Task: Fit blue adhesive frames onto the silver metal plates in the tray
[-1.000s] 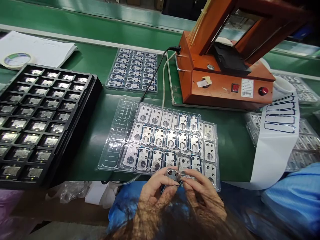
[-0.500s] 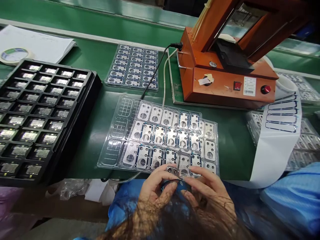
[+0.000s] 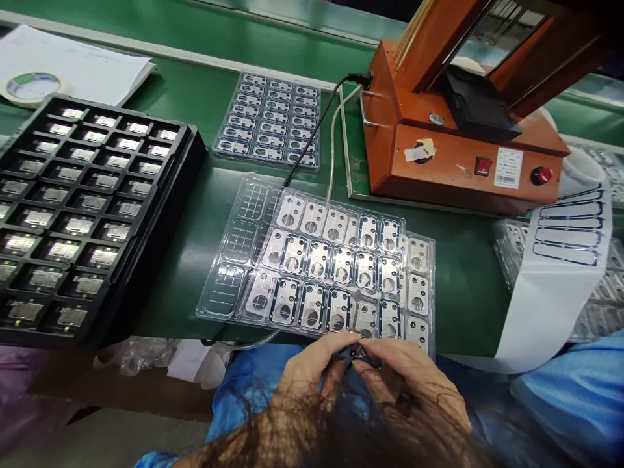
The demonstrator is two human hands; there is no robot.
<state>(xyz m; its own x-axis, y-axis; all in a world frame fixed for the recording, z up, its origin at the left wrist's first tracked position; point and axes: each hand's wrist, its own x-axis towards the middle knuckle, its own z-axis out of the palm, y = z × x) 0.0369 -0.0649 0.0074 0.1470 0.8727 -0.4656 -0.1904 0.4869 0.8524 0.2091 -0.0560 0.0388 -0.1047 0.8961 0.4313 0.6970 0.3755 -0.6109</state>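
On the left, a black tray (image 3: 192,133) holds small metal modules (image 3: 78,224), one per pocket. Next comes a clear tray (image 3: 238,240) of silver plates (image 3: 319,260), many edged in dark blue, its leftmost pockets bare. At its near edge the left hand (image 3: 309,364) and right hand (image 3: 414,374) both pinch a small metal part (image 3: 359,353), mostly hidden between their fingertips. Further right stands an orange machine (image 3: 439,162).
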